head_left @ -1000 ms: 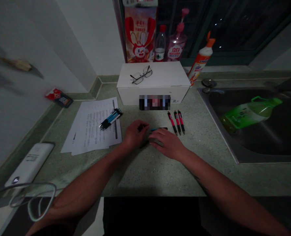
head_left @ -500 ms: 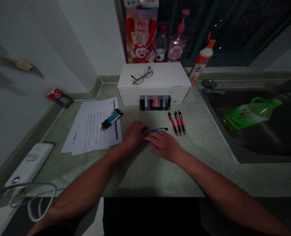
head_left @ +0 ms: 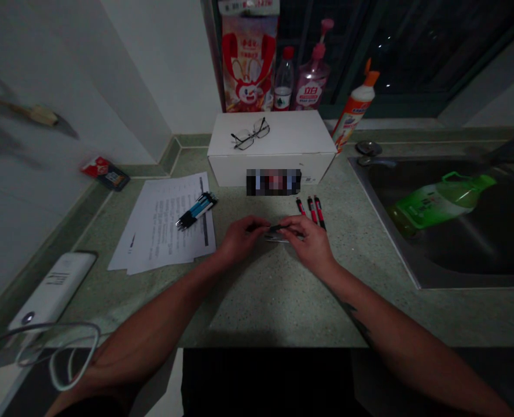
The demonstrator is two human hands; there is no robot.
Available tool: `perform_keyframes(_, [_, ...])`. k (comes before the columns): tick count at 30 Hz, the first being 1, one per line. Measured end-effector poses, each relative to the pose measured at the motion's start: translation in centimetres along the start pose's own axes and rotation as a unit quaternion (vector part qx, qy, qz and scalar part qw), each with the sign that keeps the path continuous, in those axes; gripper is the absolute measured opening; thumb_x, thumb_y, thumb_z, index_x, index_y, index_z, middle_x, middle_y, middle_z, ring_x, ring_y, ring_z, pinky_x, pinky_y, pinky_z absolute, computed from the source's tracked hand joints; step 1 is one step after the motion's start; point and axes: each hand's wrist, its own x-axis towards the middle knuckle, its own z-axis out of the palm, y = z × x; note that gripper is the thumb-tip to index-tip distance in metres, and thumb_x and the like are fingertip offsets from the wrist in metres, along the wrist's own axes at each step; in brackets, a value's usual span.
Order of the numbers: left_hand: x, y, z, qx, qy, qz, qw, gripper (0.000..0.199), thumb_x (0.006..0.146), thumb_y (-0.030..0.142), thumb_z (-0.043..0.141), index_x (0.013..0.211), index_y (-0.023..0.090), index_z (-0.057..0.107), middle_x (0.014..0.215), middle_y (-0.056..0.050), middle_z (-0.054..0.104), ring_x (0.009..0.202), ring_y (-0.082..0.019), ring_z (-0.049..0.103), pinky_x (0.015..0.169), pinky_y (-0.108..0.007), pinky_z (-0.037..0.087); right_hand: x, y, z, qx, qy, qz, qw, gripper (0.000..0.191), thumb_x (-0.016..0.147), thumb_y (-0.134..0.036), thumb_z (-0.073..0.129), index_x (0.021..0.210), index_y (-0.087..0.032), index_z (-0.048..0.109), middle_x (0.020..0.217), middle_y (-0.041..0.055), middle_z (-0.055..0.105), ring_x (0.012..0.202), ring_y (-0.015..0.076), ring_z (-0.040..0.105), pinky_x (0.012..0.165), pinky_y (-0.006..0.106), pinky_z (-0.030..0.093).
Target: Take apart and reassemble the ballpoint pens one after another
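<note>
Both hands meet over the middle of the counter with a dark pen part between their fingertips. My left hand is closed, pinching its left end. My right hand pinches the right side, its fingers covering much of the part. Just below the fingertips shows a thin, pale, slender piece, too small to name. Right behind my right hand lie red-and-black pens, their lower ends partly hidden by it. To the left, several blue-and-black pens rest in a bundle on printed sheets.
A white box with eyeglasses on top stands behind the hands. On the right is a sink holding a green bottle. A white power bank with a cable lies at left. Bottles stand by the window.
Both hands have risen slightly and come together, the right one moving up and right. The dark part is now held between them. The blue pen piece on the counter is no longer visible.
</note>
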Motion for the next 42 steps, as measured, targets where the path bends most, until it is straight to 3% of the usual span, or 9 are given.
perform_keyframes(6, [-0.02,0.09,-0.04,-0.049,0.005,-0.018,0.999,0.012,0.086,0.03,0.074,0.091,0.02,0.077,0.089,-0.004,0.081,0.084,-0.021,0.074,0.081,-0.035,0.06,-0.01,0.02,0.07,-0.003,0.004,0.017,1.0,0.02,0.092,-0.041,0.071,0.099,-0.023,0.069,0.101,0.0063,0.078,0.09,0.0209,0.077,0.084,0.037,0.061])
perform_keyframes(10, [-0.07,0.07,-0.03,-0.047,0.026,-0.025,0.998,0.009,0.086,0.027,0.074,0.09,0.019,0.076,0.088,-0.004,0.08,0.081,-0.02,0.074,0.079,-0.034,0.06,0.0,-0.24,-0.45,-0.098,-0.016,0.011,0.995,0.018,0.093,-0.039,0.07,0.102,-0.024,0.072,0.09,0.0053,0.078,0.079,0.0212,0.074,0.075,0.036,0.058])
perform_keyframes(16, [-0.3,0.1,-0.17,0.006,0.017,0.026,1.0,0.007,0.086,0.025,0.074,0.09,0.019,0.076,0.087,-0.003,0.079,0.08,-0.018,0.072,0.078,-0.032,0.059,0.07,-0.48,-0.7,-0.157,-0.065,0.002,0.985,0.023,0.102,-0.033,0.054,0.105,-0.024,0.074,0.077,0.002,0.075,0.071,0.0193,0.072,0.07,0.032,0.054])
perform_keyframes(22, [-0.41,0.44,-0.14,-0.002,0.021,0.028,0.999,0.01,0.087,0.027,0.072,0.092,0.019,0.075,0.088,-0.004,0.078,0.079,-0.018,0.071,0.077,-0.031,0.057,0.09,-0.37,-0.4,-0.159,-0.074,-0.025,0.984,0.025,0.097,-0.033,0.061,0.117,-0.023,0.07,0.109,0.0084,0.077,0.085,0.0205,0.072,0.076,0.034,0.055])
perform_keyframes(28, [-0.47,0.29,-0.04,0.002,0.01,0.044,0.999,0.01,0.086,0.026,0.072,0.091,0.018,0.076,0.089,-0.005,0.078,0.082,-0.019,0.072,0.08,-0.032,0.058,0.1,-0.24,-0.54,-0.199,-0.086,-0.009,0.976,0.024,0.103,-0.036,0.053,0.098,-0.024,0.074,0.085,0.0043,0.076,0.079,0.0212,0.071,0.073,0.033,0.052])
perform_keyframes(32, [-0.48,0.12,0.08,0.0,0.015,0.043,0.999,0.009,0.087,0.025,0.072,0.091,0.018,0.076,0.088,-0.004,0.078,0.08,-0.018,0.071,0.078,-0.031,0.057,0.15,-0.3,-0.55,-0.175,-0.076,-0.015,0.982,0.028,0.096,-0.036,0.065,0.121,-0.025,0.068,0.098,0.0051,0.077,0.077,0.0201,0.07,0.074,0.034,0.053])
perform_keyframes(37, [-0.43,0.17,0.1,-0.001,0.019,0.042,0.999,0.009,0.087,0.026,0.074,0.091,0.019,0.077,0.088,-0.004,0.078,0.079,-0.018,0.071,0.077,-0.03,0.057,0.14,-0.24,-0.67,-0.196,-0.09,-0.014,0.976,0.021,0.102,-0.035,0.054,0.104,-0.023,0.071,0.093,0.0062,0.077,0.08,0.0214,0.071,0.074,0.035,0.052])
perform_keyframes(42, [-0.45,0.19,0.03,-0.002,0.022,0.037,0.999,0.008,0.087,0.024,0.073,0.091,0.018,0.076,0.089,-0.005,0.079,0.079,-0.018,0.071,0.077,-0.031,0.057,0.09,-0.33,-0.77,-0.183,-0.083,-0.004,0.98,0.03,0.094,-0.035,0.067,0.121,-0.024,0.067,0.101,0.0062,0.076,0.076,0.0197,0.069,0.073,0.034,0.053])
